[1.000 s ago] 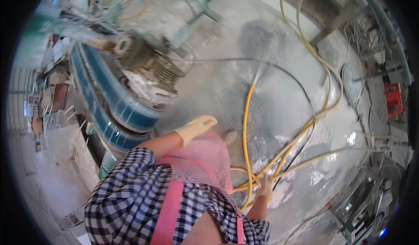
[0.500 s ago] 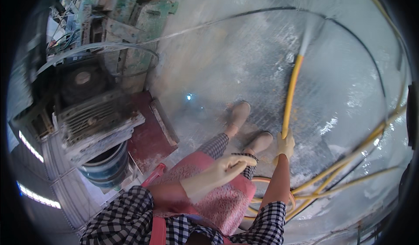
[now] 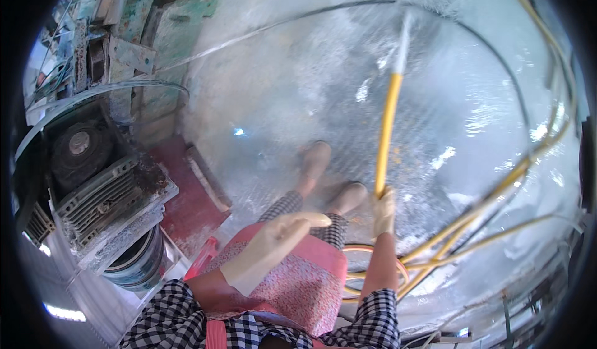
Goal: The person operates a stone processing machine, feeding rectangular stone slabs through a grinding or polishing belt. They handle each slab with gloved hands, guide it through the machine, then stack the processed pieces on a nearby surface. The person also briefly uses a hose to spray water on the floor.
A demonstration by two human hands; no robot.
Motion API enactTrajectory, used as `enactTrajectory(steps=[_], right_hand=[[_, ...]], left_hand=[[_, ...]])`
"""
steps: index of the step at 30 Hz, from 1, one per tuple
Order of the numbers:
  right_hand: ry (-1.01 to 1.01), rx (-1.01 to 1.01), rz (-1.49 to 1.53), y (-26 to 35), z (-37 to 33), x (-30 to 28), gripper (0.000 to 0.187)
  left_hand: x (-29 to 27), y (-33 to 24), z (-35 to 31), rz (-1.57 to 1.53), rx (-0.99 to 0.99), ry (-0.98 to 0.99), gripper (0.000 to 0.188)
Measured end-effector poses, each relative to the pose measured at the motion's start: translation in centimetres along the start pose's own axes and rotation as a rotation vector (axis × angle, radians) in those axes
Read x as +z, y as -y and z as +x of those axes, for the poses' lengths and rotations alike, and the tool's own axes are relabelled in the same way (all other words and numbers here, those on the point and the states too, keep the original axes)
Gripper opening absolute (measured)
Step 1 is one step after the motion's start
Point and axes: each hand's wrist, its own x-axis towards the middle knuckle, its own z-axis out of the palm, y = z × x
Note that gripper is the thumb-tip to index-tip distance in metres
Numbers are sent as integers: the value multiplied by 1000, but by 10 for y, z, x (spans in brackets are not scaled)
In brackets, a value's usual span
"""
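My right hand [image 3: 384, 215], in a pale rubber glove, is closed around a yellow hose [image 3: 388, 131]. The hose points forward, and a white water jet [image 3: 403, 44] shoots from its end onto the wet floor. Across the front of my pink apron [image 3: 295, 280] hangs my left hand [image 3: 280, 240], also in a pale glove. Nothing shows in it; its fingers reach loosely to the right, touching neither hose nor floor.
Wet grey floor [image 3: 249, 88] surrounds my shoes. Yellow hose loops [image 3: 497, 190] lie at right, and a thin black hose [image 3: 497, 50] arcs ahead. At left stand a ribbed motor [image 3: 93, 193], a blue bucket [image 3: 137, 265], a dark red board [image 3: 186, 193] and green machinery [image 3: 168, 50].
The view has shifted, so the surroundings sit farther left. The hose in my right hand now points more straight ahead, its jet still running. My left hand stays before the apron.
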Motion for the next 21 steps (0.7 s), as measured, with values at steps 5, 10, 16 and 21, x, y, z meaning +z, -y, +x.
enactTrajectory(steps=[5,10,16,21], right_hand=[[96,-4,68,43,-135,-89,44],[16,13,107,110,-238,-187,37],[-82,-342,-38,221,-322,-288,43],[110,-359,-26,289,-355,-336,45]], left_hand=[[11,-47,-68,23,110,18,33],[18,-93,-151,-19,240,78,32],[17,-141,-243,26,517,82,30],[-5,-139,-271,-61,403,-3,30]])
